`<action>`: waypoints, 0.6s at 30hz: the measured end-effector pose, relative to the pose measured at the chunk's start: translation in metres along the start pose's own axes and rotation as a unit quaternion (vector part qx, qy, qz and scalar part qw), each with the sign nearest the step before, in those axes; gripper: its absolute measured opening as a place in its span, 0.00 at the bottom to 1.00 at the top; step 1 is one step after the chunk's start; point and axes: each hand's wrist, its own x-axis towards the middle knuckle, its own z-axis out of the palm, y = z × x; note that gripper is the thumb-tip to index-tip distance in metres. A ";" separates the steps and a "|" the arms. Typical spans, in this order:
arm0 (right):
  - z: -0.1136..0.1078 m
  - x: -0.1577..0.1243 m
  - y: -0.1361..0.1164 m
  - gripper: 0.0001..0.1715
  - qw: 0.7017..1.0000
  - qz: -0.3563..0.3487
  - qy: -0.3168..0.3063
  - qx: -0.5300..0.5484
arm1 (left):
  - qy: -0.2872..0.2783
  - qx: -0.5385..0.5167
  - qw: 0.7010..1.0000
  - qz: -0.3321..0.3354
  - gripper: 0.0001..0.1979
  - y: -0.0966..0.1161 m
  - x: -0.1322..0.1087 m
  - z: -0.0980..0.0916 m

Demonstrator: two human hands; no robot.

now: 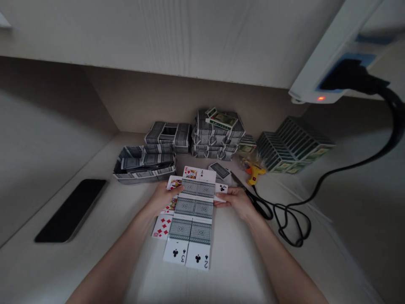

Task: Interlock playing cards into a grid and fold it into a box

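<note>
A flat panel of overlapping playing cards (193, 207) lies in front of me, with patterned backs in the middle and faces showing round the edges. My left hand (163, 196) grips its upper left edge, thumb on top beside the red face cards. At the upper right, my right hand (233, 200) pinches the four of clubs (222, 188), which meets the panel's right edge. The three of clubs (175, 252) and the two of clubs (198, 256) stick out at the near end. A small card pile (220, 171) sits just beyond the panel.
Structures built of cards (218, 131) stand at the back, beside an open card box (144, 164). Stacked card packs (294, 143) are back right. A yellow glue gun (254, 172) and black cable (297, 205) lie right, a black phone (71, 210) left. Overhead hangs a shelf edge.
</note>
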 end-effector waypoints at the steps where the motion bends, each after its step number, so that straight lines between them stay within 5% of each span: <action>1: 0.000 0.000 0.000 0.20 1.000 -0.001 -0.001 0.000 | 0.001 0.002 1.000 -0.001 0.18 0.000 0.000 0.000; 18: 0.002 0.000 -0.001 0.21 1.000 -0.004 -0.018 -0.006 | -0.029 -0.027 0.999 -0.008 0.20 0.002 -0.001 -0.001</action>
